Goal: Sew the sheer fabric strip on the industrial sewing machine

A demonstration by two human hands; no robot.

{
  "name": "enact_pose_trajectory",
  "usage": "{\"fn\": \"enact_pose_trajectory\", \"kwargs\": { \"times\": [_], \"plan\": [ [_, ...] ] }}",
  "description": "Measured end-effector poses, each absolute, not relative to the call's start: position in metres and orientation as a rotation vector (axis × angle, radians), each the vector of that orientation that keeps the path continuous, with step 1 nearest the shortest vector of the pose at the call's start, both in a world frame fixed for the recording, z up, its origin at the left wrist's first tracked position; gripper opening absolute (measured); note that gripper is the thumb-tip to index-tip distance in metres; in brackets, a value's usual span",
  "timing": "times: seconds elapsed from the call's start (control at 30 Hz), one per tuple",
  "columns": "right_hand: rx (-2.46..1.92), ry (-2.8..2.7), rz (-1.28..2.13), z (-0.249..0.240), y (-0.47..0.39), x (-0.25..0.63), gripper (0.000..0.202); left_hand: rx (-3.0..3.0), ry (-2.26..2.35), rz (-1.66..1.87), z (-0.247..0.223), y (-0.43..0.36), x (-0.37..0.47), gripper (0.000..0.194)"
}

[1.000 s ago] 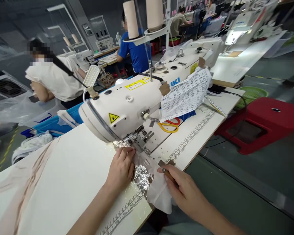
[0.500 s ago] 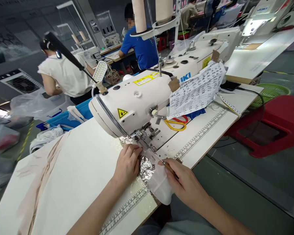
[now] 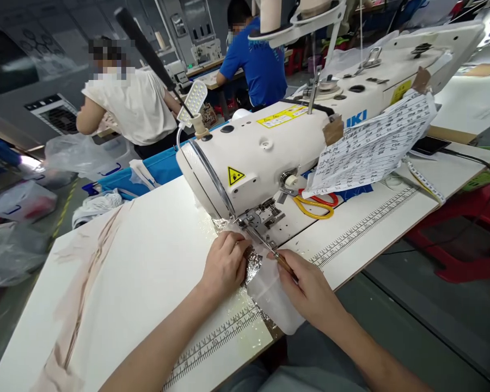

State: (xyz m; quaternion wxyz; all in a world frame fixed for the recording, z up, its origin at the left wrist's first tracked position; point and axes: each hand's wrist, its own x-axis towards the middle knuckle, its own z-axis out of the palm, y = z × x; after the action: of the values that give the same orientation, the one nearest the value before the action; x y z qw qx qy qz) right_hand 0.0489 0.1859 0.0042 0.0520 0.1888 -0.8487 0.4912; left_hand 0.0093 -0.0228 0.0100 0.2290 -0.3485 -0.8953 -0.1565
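Observation:
My left hand (image 3: 225,265) lies beside the needle area of a white sewing machine (image 3: 245,163), fingers bent and pinching the edge of a sheer white fabric (image 3: 274,296). The fabric hangs over the table's front edge between my hands. In my right hand (image 3: 308,283) is a wooden-handled awl (image 3: 285,265), its thin metal shaft pointing at the presser foot (image 3: 251,226). Its tip is too small to make out. Shiny clear film (image 3: 253,267) covers the table by my left fingers. Part of the fabric is hidden under my left hand.
Yellow-and-red handled scissors (image 3: 316,207) lie behind the needle area. A handwritten sheet (image 3: 367,147) hangs on the machine. Pinkish sheer cloth (image 3: 85,288) lies along the table's left. A red stool (image 3: 461,239) stands at right; two people sit at machines beyond.
The camera view has shifted, so the machine appears larger and further right. Both hands keep nearly the same places at the needle area, the awl still in my right hand.

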Motion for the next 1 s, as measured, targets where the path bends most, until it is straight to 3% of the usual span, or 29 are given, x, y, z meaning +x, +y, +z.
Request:
{"fn": "enact_pose_trajectory", "kwargs": {
  "times": [0.43, 0.77, 0.9, 1.0],
  "plan": [
    [0.615, -2.559, 1.447, 0.006, 0.184, 0.043, 0.022, -0.779, -2.645, -0.220, 0.005, -0.024, 0.007, 0.036],
    [0.775, -2.584, 1.032, 0.004, 0.179, 0.055, 0.030, -0.737, -2.717, -0.218, 0.001, -0.023, 0.006, 0.039],
    [0.775, -2.488, 1.191, 0.008, 0.172, 0.055, 0.027, -0.717, -2.772, -0.268, 0.007, -0.024, 0.005, 0.038],
    [0.770, -2.357, 1.360, 0.019, 0.161, 0.056, 0.023, -0.709, -2.842, -0.171, 0.012, -0.019, 0.001, 0.026]
  ]
}}
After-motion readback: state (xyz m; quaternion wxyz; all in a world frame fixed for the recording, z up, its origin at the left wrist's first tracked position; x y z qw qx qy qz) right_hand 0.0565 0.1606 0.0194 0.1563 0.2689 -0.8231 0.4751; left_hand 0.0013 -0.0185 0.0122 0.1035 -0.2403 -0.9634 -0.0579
